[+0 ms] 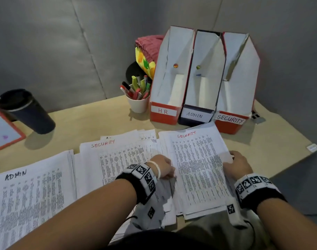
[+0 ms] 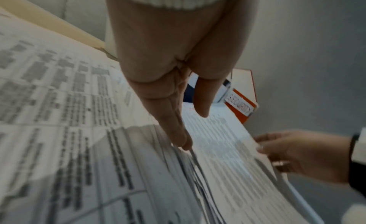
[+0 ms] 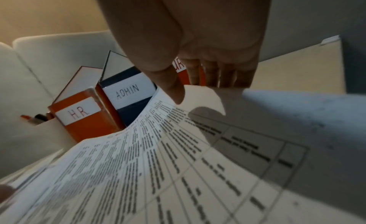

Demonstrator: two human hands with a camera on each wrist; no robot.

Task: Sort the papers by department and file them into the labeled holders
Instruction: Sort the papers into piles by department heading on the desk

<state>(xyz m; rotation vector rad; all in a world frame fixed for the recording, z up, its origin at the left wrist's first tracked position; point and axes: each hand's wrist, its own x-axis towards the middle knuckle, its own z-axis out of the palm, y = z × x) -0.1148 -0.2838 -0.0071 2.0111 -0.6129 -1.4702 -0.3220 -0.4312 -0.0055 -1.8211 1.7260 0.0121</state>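
On the desk [image 1: 100,120], left hand [image 1: 162,166] fingers straight, right hand [image 1: 238,164] fingers pinching Security papers [image 1: 199,168]

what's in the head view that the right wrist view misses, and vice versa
Head only: the black tumbler, the ADMIN-headed pile and the orange-framed whiteboard. Right wrist only: the right hand pinching the top sheet at its curled edge, thumb above and fingers beneath. Both: the H.R. holder, the ADMIN holder, the pen cup and that sheet.
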